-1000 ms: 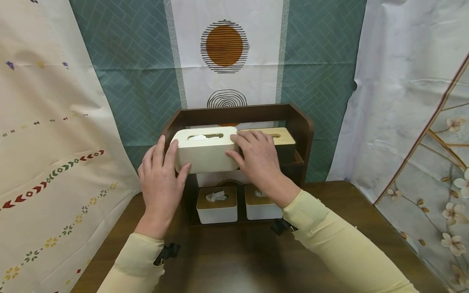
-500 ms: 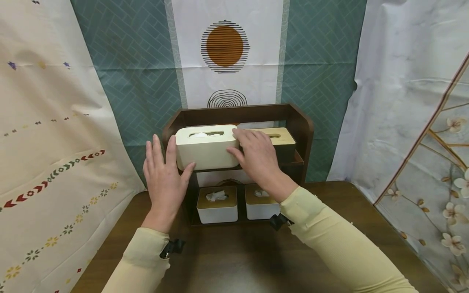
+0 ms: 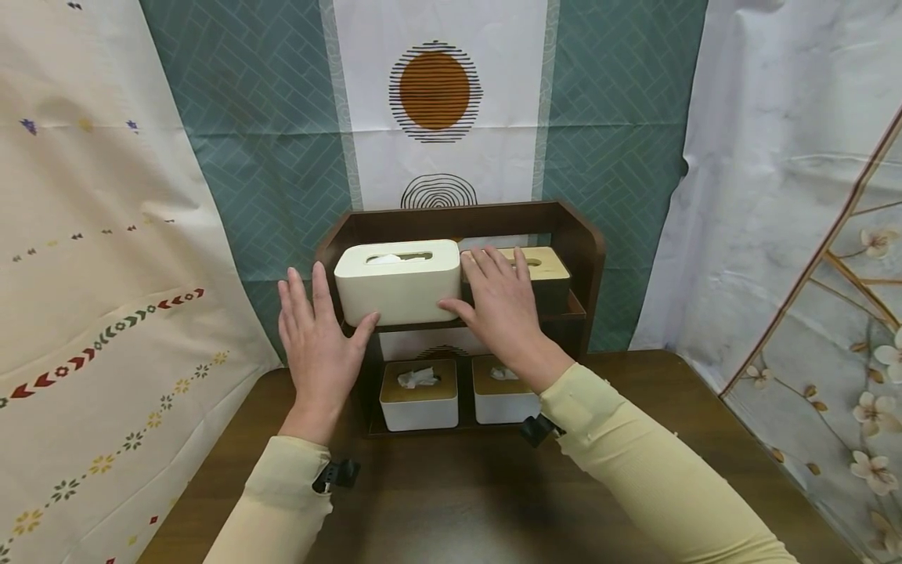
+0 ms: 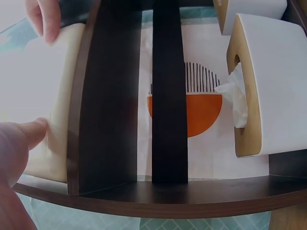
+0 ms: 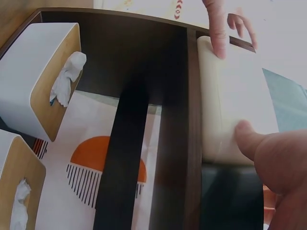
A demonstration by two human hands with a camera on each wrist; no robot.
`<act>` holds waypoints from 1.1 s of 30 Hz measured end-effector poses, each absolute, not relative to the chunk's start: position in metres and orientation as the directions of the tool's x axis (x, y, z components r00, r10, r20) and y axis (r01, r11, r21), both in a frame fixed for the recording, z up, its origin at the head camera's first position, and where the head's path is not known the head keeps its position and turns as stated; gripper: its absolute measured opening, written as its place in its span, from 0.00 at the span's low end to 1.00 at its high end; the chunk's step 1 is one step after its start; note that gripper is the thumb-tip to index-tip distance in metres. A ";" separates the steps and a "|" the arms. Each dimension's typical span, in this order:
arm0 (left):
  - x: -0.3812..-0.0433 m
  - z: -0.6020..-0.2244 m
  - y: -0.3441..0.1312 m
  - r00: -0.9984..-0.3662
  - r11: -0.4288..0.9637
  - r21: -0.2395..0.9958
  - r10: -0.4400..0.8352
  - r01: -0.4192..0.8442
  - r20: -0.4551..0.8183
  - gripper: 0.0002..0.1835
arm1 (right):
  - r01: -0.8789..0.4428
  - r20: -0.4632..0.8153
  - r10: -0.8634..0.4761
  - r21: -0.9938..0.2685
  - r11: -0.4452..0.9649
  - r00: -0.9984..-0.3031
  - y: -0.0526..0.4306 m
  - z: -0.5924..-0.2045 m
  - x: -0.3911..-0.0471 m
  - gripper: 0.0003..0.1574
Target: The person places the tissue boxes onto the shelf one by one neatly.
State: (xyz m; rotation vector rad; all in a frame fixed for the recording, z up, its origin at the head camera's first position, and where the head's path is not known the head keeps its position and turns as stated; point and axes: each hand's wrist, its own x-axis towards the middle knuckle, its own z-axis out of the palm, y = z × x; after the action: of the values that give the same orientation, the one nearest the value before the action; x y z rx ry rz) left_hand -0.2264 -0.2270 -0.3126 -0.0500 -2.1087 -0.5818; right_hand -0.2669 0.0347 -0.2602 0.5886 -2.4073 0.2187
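A cream tissue box (image 3: 398,290) with rounded corners and an oval slot sits on the left of the upper shelf, white tissue showing in the slot. My left hand (image 3: 320,352) is spread beside its left end, thumb tip at the lower front. In the left wrist view, that thumb (image 4: 33,132) lies against the cream face. My right hand (image 3: 502,309) has its thumb at the box's right front, while its straight fingers overlap a black tissue box (image 3: 553,296) with a pale wooden lid. That second box stands close beside the cream one, partly hidden by the hand.
The dark brown two-tier shelf (image 3: 458,221) stands on a brown table (image 3: 451,509) before patterned cloth. Two white tissue boxes with wooden lids, the left box (image 3: 419,415) and the right box (image 3: 500,407), sit on its lower tier. Cloth (image 3: 106,235) hangs on the left.
The cream box has lowered slightly and levelled on the upper shelf. My left fingers have straightened away from its end; my right fingers have come off its top edge toward the black box.
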 end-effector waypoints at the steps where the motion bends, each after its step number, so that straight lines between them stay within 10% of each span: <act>1: -0.227 -0.313 -0.227 -0.575 0.889 0.384 -0.182 0.252 0.798 0.60 | -0.463 0.629 -0.356 -0.008 0.886 -0.691 0.035 -0.261 -0.267 0.53; 33: -0.193 -0.345 -0.194 -0.518 0.955 0.123 0.036 0.270 0.855 0.56 | -0.517 0.712 -0.371 0.012 0.856 -0.597 0.060 -0.295 -0.230 0.53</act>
State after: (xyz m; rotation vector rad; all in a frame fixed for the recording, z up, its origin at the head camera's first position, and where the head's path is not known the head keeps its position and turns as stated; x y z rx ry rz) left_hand -0.1930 -0.1936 -0.3445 -0.2163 -2.1024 -0.2945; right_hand -0.2302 0.0603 -0.2946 0.6399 -2.2755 0.2512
